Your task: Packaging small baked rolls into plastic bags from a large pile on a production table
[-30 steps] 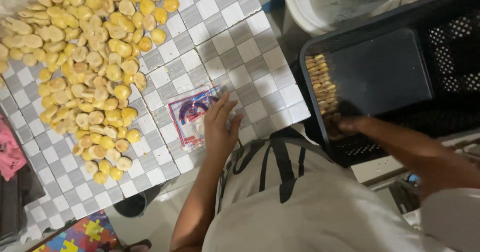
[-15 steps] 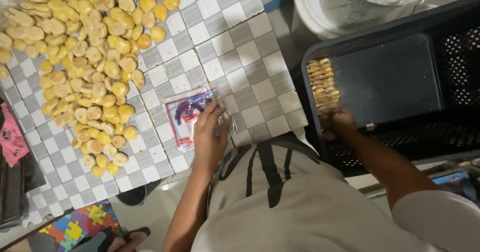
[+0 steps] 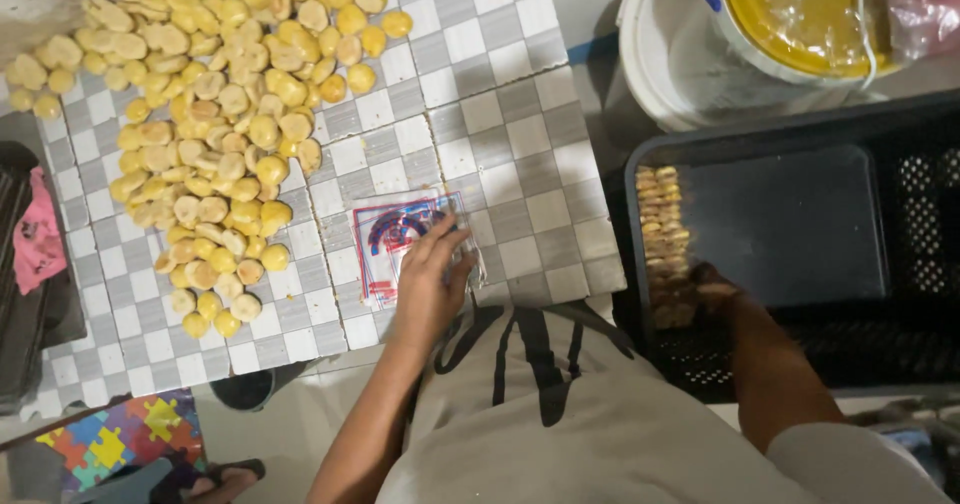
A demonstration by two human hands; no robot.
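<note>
— Where is the left hand point(image 3: 428, 286)?

— Just below the middle of the frame, lying flat with fingers spread on a clear plastic packet point(image 3: 405, 247) printed in red and blue. The packet rests on the grey-and-white checkered tabletop point(image 3: 520, 164).

— And the right hand point(image 3: 712, 286)?

— At the right, inside a black plastic crate point(image 3: 900, 354). It sits at the lower end of a row of small yellow-brown pieces point(image 3: 662, 234) lined along the left edge of a dark tray point(image 3: 790, 224). It is in shadow, so I cannot tell whether the fingers pinch anything.

— What fills the upper left?

— A broad heap of pale yellow dough pieces point(image 3: 215, 114) spread over the tabletop, well apart from the packet.

— Anything else?

— A white bucket point(image 3: 660, 64) at the upper right, with a tub of yellow liquid point(image 3: 800, 14) set in it. A pink cloth point(image 3: 38, 239) lies at the left edge, and a puzzle-patterned mat point(image 3: 110, 444) at the lower left.
</note>
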